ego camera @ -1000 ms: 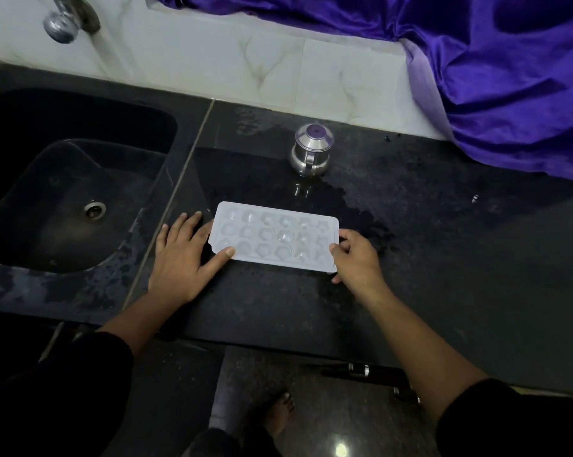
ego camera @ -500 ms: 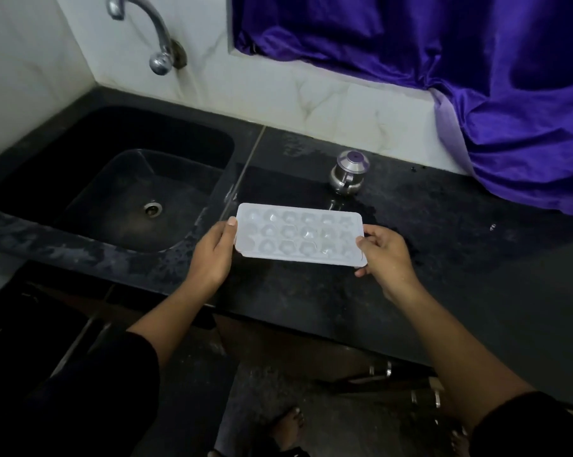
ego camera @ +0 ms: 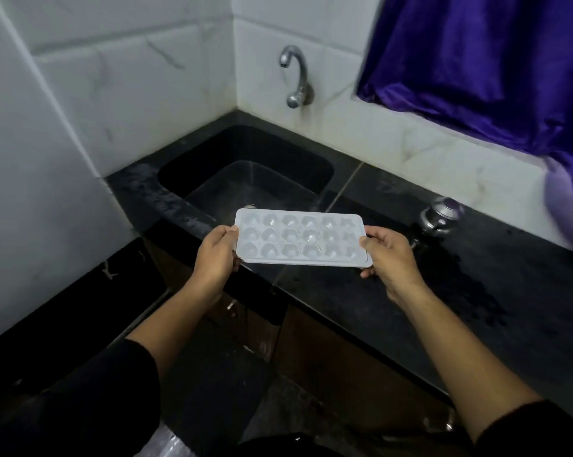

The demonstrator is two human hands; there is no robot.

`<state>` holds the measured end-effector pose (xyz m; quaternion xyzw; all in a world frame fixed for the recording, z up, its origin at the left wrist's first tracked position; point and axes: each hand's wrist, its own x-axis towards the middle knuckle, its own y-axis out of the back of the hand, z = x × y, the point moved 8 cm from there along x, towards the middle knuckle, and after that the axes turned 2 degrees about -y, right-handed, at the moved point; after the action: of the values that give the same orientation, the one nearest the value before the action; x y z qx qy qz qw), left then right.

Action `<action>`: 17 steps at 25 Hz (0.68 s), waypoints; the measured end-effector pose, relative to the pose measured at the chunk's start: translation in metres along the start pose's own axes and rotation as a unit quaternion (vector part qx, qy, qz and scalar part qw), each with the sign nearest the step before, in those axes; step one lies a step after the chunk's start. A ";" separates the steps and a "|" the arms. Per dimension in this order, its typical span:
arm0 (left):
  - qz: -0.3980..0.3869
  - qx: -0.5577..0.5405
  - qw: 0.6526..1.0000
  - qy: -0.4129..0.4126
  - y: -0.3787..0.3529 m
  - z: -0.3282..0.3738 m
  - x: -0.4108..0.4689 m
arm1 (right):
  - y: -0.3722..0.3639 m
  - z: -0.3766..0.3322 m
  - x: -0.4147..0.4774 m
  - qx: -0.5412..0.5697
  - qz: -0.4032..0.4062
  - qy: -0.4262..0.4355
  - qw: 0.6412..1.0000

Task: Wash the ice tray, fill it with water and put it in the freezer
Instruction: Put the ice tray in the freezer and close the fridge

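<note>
A white plastic ice tray [ego camera: 300, 237] with several shaped cells is held level in the air, above the front edge of the black counter [ego camera: 393, 291]. My left hand [ego camera: 217, 255] grips its left short end. My right hand [ego camera: 388, 255] grips its right short end. The cells glisten; whether they hold water I cannot tell. Behind the tray lies the black sink [ego camera: 245, 179], and a curved metal tap [ego camera: 295, 77] juts from the tiled wall above it. No water runs from the tap.
A small steel pot with a purple lid [ego camera: 440, 214] stands on the counter at the right, by a wet patch. A purple curtain [ego camera: 492, 70] hangs at the upper right. White tiled walls close the left and back. Dark cabinet doors [ego camera: 311, 338] sit under the counter.
Both hands lifted the tray off the counter and carried it left and toward me. The view has pulled back and now shows the tap and the corner wall.
</note>
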<state>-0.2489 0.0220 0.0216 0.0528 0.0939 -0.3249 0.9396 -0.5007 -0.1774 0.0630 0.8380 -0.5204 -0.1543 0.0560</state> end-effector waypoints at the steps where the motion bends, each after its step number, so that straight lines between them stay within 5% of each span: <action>1: 0.014 -0.008 1.000 0.001 0.015 0.000 -0.005 | -0.014 -0.005 0.002 -0.002 -0.018 0.004 1.000; 7: 0.144 -0.048 0.988 0.003 0.091 -0.005 -0.047 | -0.097 -0.032 0.011 -0.025 -0.147 0.042 0.988; 17: 0.391 -0.112 0.914 0.009 0.141 -0.046 -0.152 | -0.207 -0.067 0.000 -0.090 -0.378 0.121 0.913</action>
<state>-0.2854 0.2307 0.0142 -0.0171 0.1094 0.0813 0.9905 -0.3025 -0.0886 0.0742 0.9758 -0.1374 -0.1077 0.1314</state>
